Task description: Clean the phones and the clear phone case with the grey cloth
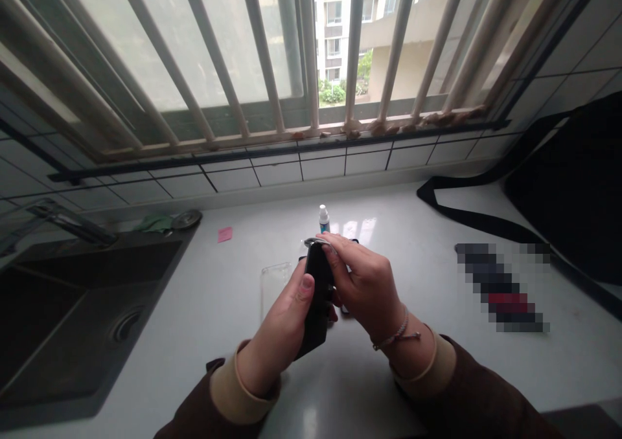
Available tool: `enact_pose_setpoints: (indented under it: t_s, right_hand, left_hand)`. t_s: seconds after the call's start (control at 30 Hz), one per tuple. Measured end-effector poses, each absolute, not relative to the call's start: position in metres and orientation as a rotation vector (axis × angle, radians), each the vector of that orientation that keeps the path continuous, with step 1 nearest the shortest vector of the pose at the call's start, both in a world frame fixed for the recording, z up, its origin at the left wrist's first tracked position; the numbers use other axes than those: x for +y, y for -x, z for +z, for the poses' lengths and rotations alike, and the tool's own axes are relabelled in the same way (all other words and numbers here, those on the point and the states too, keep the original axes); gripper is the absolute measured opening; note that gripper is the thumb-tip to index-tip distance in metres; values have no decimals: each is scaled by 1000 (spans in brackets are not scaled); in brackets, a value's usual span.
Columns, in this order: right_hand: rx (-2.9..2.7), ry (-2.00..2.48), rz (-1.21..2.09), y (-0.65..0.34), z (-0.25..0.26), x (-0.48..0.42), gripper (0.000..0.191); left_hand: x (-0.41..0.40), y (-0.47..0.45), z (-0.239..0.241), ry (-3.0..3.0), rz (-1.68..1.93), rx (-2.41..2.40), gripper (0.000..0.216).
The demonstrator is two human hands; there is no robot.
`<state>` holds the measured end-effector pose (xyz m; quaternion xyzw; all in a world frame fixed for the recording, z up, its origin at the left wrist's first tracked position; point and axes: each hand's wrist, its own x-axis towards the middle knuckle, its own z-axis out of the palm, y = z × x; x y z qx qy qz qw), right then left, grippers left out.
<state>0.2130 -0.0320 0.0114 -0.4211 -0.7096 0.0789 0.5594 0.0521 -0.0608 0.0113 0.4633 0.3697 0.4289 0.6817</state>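
as i watch through the head camera, the left hand (279,335) is closed narrow around a black phone (318,296), thumb pressed on its face, with the phone tilted on end above the counter. the right hand (364,277) comes over the top, its fingers (340,248) curled down on the phone's upper end, so both hands are holding it. a small silver ring (313,241) shows at that end, though i can't tell what it is fixed to. a dark flat thing (352,241) sits mostly hidden behind the hands. a thread bracelet (396,338) circles the right wrist, and the brown sleeves (194,423) end in cream cuffs (240,393). just left of the hands, a clear phone case (275,290) lies on the white counter (369,387), and beyond them stands a small spray bottle (324,220). further left i see a pink sticky note (225,234), a green cloth (155,223), a round metal lid (186,219), a faucet (68,222) and a dark steel sink (72,316). to the right lie a blurred object (500,287), too pixelated for me to name, and a black bag (564,186) with its strap (476,222). wall tiles (253,173) and a barred window (262,50) run along the back.
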Motion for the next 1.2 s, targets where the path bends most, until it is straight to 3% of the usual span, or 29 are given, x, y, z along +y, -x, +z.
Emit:
enact_pose_setpoints:
  t_s: [0.27,0.67,1.2]
  right_hand:
    - [-1553,1138,419,-213,9,-29,29]
    - [-1539,1038,488,-208,1,-26,32]
    - [-1755,726,751,-196,3,-40,30]
  left_hand:
    - [-57,-50,18,-689,924,830,58]
    - [-48,-49,14,-511,1098,932,30]
    - [-20,-32,10,-230,1499,928,42]
